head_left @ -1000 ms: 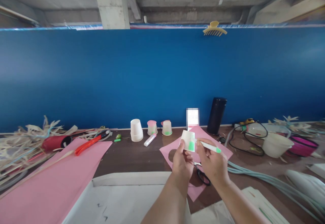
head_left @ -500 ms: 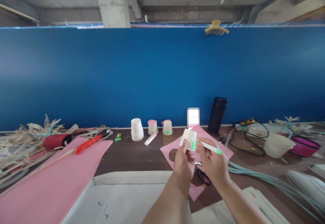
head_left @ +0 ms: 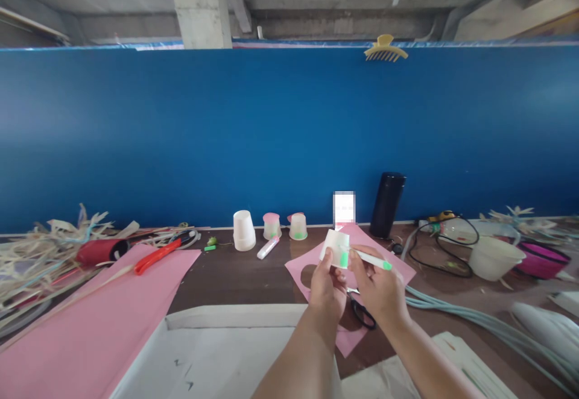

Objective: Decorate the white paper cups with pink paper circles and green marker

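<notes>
A small white paper cup [head_left: 335, 243], bottom up and slightly tilted, is gripped by my left hand [head_left: 327, 287], thumb on its near side. A bright green patch shows low on the cup's right side. My right hand [head_left: 377, 284] pinches a white marker [head_left: 371, 259] with a green end, its tip against or very close to the cup wall. Beneath both hands lie black-handled scissors [head_left: 362, 313] on a pink sheet [head_left: 301, 260] with a round hole cut in it.
Stacked white cups [head_left: 244, 231], two green-marked cups [head_left: 298, 228] with pink tops and a pink-white marker [head_left: 268, 248] stand behind. A black bottle [head_left: 388, 206] is back right. A white tray [head_left: 235, 317] lies in front; red-handled pliers [head_left: 157, 257] left; cables [head_left: 470, 314] and a white tub [head_left: 495, 258] right.
The marker in my right hand has shifted slightly left along the cup. My left hand and the cup stay almost where they were.
</notes>
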The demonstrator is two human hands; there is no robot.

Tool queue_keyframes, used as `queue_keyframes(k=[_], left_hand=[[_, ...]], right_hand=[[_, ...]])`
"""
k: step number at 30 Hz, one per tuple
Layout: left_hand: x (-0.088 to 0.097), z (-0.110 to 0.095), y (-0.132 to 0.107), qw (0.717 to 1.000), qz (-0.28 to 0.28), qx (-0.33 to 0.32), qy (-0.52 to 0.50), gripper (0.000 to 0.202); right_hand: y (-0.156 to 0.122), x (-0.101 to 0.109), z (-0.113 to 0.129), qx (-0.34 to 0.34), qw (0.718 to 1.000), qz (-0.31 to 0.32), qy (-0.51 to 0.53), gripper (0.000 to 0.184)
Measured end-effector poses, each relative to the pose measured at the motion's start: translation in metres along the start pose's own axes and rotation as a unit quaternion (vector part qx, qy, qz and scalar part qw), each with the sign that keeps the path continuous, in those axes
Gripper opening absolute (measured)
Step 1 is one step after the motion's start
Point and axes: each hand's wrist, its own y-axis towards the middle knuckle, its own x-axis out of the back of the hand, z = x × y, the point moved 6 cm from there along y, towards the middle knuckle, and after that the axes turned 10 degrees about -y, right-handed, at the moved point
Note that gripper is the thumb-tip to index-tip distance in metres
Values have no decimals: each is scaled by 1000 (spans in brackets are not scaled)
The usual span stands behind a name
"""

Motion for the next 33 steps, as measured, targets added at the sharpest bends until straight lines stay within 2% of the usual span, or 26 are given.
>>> queue_keyframes(k=[12,33], left_hand=[[-2,-1,-2,998,-13,38,-40,23],[-1,-1,-1,998,-20,40,-51,22]], right_hand=[[1,1,1,7,1000,-4,6,30],[0,-1,0,6,1000,1,7,28]])
